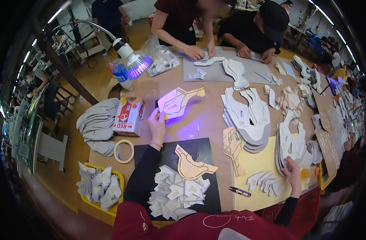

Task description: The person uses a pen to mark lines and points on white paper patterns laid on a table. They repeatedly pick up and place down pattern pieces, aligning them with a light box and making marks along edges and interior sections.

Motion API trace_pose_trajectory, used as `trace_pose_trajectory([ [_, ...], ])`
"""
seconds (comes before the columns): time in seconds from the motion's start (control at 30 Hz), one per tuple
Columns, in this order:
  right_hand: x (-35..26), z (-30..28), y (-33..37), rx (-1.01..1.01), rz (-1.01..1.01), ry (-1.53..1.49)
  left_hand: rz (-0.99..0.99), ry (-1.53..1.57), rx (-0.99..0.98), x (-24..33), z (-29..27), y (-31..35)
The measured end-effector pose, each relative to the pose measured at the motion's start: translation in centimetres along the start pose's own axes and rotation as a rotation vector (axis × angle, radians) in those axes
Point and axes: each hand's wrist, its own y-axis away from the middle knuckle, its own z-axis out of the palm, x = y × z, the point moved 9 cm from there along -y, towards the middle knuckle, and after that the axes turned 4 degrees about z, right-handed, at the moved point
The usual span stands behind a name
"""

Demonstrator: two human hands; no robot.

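Observation:
At the left, my left hand (156, 123) pinches the edge of a flat cut pattern piece (171, 103) with dark outlines, raised under a lamp (135, 62) that casts violet light. My right hand (293, 174) is on the right side, its fingers closed on the lower edge of a stack of white shoe-upper pieces (285, 140). Another stack of grey-white, U-shaped upper pieces (253, 130) lies to its left. A tan perforated template (193, 166) rests partly on a heap of small white pieces (177, 196), on a black mat (210, 192).
A red and white box (129, 118), a tape roll (123, 151) and a yellow basket of cut pieces (119, 180) stand left. Thread snips (239, 191) lie near small grey pieces (267, 182) on yellow sheeting. Two people work across the table beside a grey board (207, 76).

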Motion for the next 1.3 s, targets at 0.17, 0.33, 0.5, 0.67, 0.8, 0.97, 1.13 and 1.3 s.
trace_pose_trajectory([
  [0.17,-1.0,-0.1,-0.3,-0.033,-0.078,0.028,0.05,0.077,0.036,0.2,0.0,-0.1],
  [0.33,-2.4,-0.7,0.9,0.118,-0.17,0.215,-0.108,0.467,-0.047,-0.5,1.7,0.7],
  [0.5,-2.5,-2.9,3.3,0.473,-0.023,0.156,-0.246,0.661,-0.024,-1.5,2.1,1.1],
  [0.67,-0.8,-1.7,1.1,0.089,0.1,0.044,-0.216,0.711,-0.084,-5.5,-0.5,-0.8],
  [0.8,-2.7,-1.2,1.3,0.165,-0.125,0.212,-0.281,0.769,-0.065,-5.9,-0.4,-1.2],
  [0.97,-2.7,-1.0,2.3,0.232,-0.102,0.237,-0.294,0.749,-0.036,-7.2,-0.8,-1.5],
  [1.13,-0.6,-1.4,2.4,0.262,-0.173,0.338,-0.291,0.681,-0.03,-6.4,0.9,-0.3],
  [1.3,-0.2,-5.0,0.6,0.612,-0.167,0.08,-0.293,0.661,-0.07,-5.9,0.3,0.3],
])
